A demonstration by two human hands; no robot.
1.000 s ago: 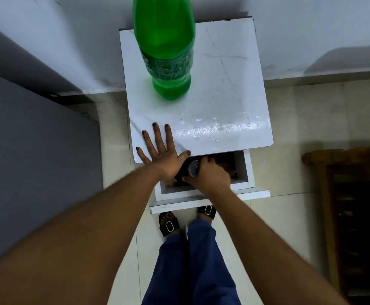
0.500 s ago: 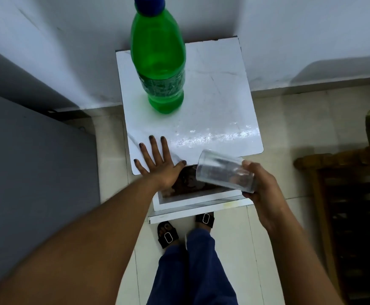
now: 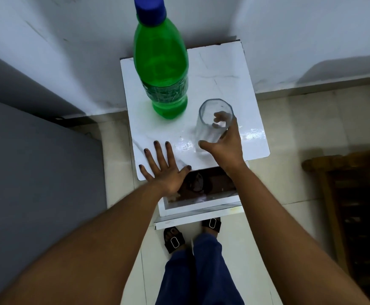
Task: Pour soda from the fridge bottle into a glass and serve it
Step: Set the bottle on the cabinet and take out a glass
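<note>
A grey fridge side (image 3: pixel 36 172) fills the left of the scene, and a dark wooden rack (image 3: pixel 353 216) stands at the right edge. Between them a small white cabinet carries a glossy marbled tabletop (image 3: pixel 230 69), with its drawer (image 3: pixel 201 201) pulled open at the near side. The green soda bottle (image 3: pixel 160 62) stands upright at the far left of the tabletop, its blue cap (image 3: pixel 149 7) on. The left hand (image 3: pixel 163 170) lies flat on the near left corner, fingers spread and holding nothing. To the right of the bottle and apart from it, the right hand (image 3: pixel 225 146) grips an empty clear glass (image 3: pixel 212 123), fingers curled round its far side and thumb on the near side; the glass is mouth up, tilted slightly, at the tabletop.
</note>
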